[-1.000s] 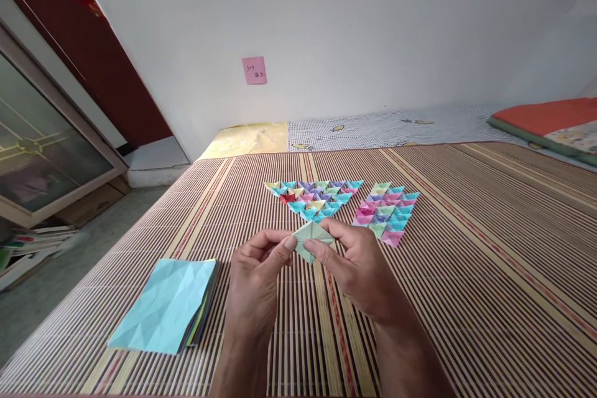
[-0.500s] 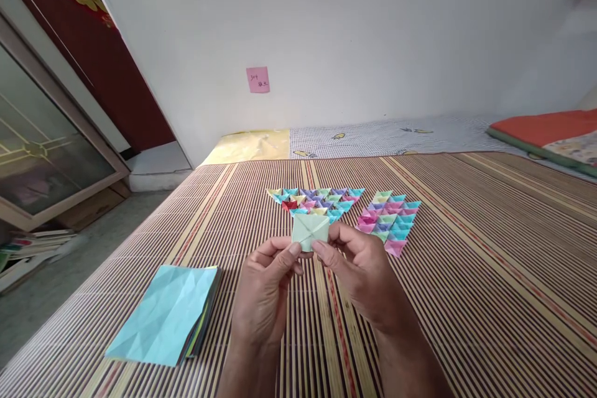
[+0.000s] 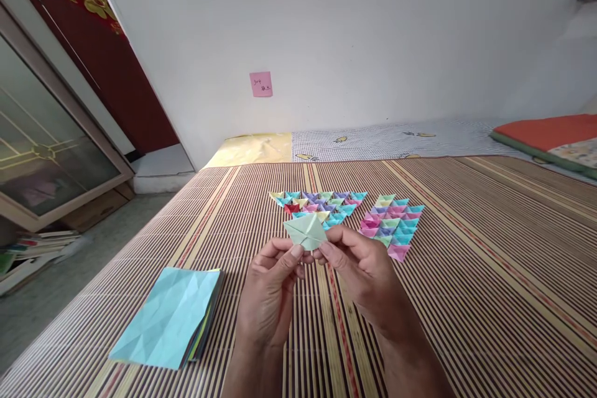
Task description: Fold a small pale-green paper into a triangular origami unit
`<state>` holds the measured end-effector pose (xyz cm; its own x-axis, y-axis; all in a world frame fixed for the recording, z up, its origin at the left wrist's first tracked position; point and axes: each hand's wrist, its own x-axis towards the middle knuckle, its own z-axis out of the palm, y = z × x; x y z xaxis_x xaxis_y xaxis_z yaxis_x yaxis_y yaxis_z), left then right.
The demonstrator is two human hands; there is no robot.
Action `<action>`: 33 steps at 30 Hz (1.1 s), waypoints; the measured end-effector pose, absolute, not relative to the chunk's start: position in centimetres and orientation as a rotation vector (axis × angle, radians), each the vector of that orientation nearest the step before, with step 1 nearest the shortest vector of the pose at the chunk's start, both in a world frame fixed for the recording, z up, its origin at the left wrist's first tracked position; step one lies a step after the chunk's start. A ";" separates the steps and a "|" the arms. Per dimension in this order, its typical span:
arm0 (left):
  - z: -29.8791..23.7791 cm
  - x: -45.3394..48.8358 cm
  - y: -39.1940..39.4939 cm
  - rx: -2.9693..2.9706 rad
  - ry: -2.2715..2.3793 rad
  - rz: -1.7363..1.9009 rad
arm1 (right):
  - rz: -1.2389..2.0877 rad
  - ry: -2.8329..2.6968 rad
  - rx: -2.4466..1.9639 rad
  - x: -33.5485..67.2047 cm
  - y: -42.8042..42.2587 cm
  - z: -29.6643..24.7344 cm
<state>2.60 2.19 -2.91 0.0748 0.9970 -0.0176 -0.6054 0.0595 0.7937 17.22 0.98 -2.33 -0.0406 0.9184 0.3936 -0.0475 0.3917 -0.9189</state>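
Note:
A small pale green folded paper piece [image 3: 305,231] is held up between both hands above the striped bamboo mat [image 3: 466,273]. My left hand [image 3: 270,292] pinches its lower left edge with thumb and fingers. My right hand [image 3: 364,273] pinches its lower right edge. Just beyond it lie two flat patches of joined coloured folded triangles: a triangular patch [image 3: 321,204] partly hidden by the green piece, and a slanted patch [image 3: 392,224] to the right.
A stack of coloured paper sheets, light blue on top [image 3: 168,317], lies on the mat at the left. A pink note [image 3: 260,84] sticks on the white wall. A glass-fronted cabinet [image 3: 41,143] and books stand at the left; an orange cushion [image 3: 545,130] lies far right.
The green piece has been lifted and turned in my fingers, from lying lower between the hands to standing above the fingertips. Both hands shifted slightly up and closer together.

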 end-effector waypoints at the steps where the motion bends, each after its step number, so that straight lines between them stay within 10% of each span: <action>1: -3.0 2.7 2.2 0.732 0.696 1.380 | 0.979 -1.374 -0.833 17.1 1.0 -2.3; 18: -1.3 0.6 0.4 1.265 0.972 1.412 | 0.201 -1.659 -0.845 15.9 0.7 -2.3; 33: -2.3 0.5 1.2 1.411 1.061 1.642 | 0.502 -1.364 -0.833 14.6 0.8 -2.6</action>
<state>0.50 1.15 -2.30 -0.1474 0.9037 0.4021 -0.0050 -0.4072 0.9133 14.59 0.79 -2.57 0.1692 0.7450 0.6453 0.1488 0.6279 -0.7639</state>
